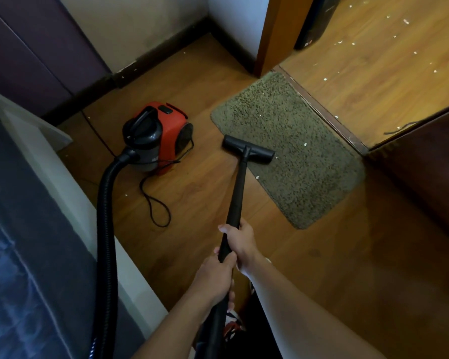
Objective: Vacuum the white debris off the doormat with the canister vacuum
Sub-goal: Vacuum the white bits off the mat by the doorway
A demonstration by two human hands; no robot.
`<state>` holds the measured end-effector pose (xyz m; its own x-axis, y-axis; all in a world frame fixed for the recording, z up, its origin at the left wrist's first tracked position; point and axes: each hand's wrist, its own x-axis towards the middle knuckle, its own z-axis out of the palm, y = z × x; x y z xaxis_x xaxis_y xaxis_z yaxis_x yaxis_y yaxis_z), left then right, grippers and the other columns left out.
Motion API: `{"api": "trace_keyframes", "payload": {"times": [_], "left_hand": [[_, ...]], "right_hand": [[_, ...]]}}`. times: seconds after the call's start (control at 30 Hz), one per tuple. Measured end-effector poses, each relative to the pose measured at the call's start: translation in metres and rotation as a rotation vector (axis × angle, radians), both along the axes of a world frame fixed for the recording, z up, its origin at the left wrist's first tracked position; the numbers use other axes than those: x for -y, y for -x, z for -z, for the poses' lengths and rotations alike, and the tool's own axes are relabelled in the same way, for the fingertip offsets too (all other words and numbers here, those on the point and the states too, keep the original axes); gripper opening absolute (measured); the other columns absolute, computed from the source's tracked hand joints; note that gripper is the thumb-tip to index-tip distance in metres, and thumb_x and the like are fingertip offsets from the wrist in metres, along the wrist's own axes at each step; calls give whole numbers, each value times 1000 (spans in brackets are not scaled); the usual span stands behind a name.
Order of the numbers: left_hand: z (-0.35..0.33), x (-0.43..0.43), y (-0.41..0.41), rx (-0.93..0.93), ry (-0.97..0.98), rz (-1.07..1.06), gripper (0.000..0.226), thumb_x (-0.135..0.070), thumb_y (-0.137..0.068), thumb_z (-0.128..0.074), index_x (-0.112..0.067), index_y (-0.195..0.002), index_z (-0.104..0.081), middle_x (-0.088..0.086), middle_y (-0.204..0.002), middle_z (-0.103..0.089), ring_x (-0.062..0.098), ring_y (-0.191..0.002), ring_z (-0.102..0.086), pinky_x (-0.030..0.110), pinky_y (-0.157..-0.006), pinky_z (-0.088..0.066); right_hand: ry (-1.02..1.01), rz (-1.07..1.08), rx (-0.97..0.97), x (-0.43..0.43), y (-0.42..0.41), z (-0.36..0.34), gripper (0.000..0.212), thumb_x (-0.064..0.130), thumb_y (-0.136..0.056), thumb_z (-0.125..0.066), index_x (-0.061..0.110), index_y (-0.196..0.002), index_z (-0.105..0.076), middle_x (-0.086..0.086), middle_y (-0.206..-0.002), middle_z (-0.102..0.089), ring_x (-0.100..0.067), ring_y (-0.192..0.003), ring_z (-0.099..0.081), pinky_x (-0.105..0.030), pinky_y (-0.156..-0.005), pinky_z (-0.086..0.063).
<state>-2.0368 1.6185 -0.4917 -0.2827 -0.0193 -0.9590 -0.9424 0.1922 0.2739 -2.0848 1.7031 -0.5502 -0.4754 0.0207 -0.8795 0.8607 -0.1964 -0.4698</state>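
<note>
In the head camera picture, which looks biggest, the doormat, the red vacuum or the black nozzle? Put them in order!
1. The doormat, clearly biggest.
2. The red vacuum, in the middle.
3. The black nozzle on the wand, smallest.
All three lie about equally far away, so the order holds.

Dim foreground, daylight from upper right, soft blur, edges bowed.

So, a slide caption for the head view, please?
Left hand and right hand grip the wand; nozzle sits on the doormat edge.
</note>
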Motion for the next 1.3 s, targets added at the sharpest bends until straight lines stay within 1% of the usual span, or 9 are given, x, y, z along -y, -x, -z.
{"api": "trace_keyframes", "payload": {"times": [0.07, 0.17, 0.3, 0.43, 0.7, 0.87, 1.07, 1.2, 1.3], "left_hand": [[4, -5, 2, -20, 7, 13, 50, -42, -101, -47, -19, -145, -41, 7, -69, -58, 16, -46, -55, 26, -46, -48], [6, -8, -2, -47, 35, 78, 51, -44, -100, -45, -20, -144, -43, 7, -68, -61, 18, -47, -58, 28, -48, -51], [0, -10, -12, -55, 17, 141, 44, -45, -100, -45, -21, -137, -48, 8, -73, -62, 20, -54, -59, 28, -51, -51], [-1, -10, -23, -1, -22, 140, 35, -44, -99, -47, -18, -121, -53, 9, -75, -61, 20, -55, -58, 31, -55, -52], [-11, 11, -60, 79, -36, 216, 33, -44, -101, -45, -18, -118, -54, 4, -65, -55, 15, -42, -52, 26, -47, -46], [-17, 21, -76, 99, -8, 261, 32, -46, -101, -44, -21, -120, -53, 5, -71, -56, 13, -46, -53, 25, -48, -47], [-19, 20, -75, 49, 0, 234, 31, -44, -102, -44, -21, -119, -54, 5, -67, -57, 14, -47, -55, 25, -49, -48], [-13, 7, -62, -40, 0, 226, 31, -43, -101, -44, -16, -112, -56, 4, -60, -55, 17, -44, -53, 28, -48, -49], [-8, -6, -50, -65, -18, 212, 36, -45, -100, -45, -13, -112, -55, 8, -66, -58, 18, -45, -55, 30, -51, -50]], "right_hand": [[-4, 7, -14, -2, 1, 4, 36, 12, -98, -63, 18, -130, -47, -16, -102, -60, -26, -46, -60, -37, -54, -56], [-1, 73, -44, -7, -6, 7, 32, 12, -96, -65, 14, -126, -54, -14, -85, -58, -27, -44, -60, -35, -49, -53], [6, 144, -53, -14, -18, 1, 29, 10, -97, -66, 19, -122, -56, -14, -81, -56, -28, -43, -58, -34, -48, -53], [-18, 170, -23, -15, -33, 0, 38, 8, -97, -64, 16, -132, -52, -14, -88, -56, -27, -42, -58, -32, -45, -52], [29, 225, 38, 2, -83, -8, 43, 9, -100, -63, 20, -137, -46, -19, -106, -58, -28, -45, -59, -35, -50, -56], [61, 244, 38, 11, -104, -13, 39, 9, -100, -62, 19, -134, -47, -18, -91, -56, -26, -46, -59, -37, -52, -56], [88, 235, 17, 12, -97, -12, 41, 10, -100, -62, 23, -134, -45, -17, -95, -55, -24, -45, -58, -36, -51, -55], [73, 236, -13, -1, -77, -12, 43, 10, -101, -61, 21, -138, -43, -19, -100, -54, -24, -45, -58, -33, -48, -54], [67, 233, -40, -16, -66, -10, 45, 10, -101, -61, 19, -141, -43, -19, -104, -51, -23, -43, -58, -30, -47, -53]]}}
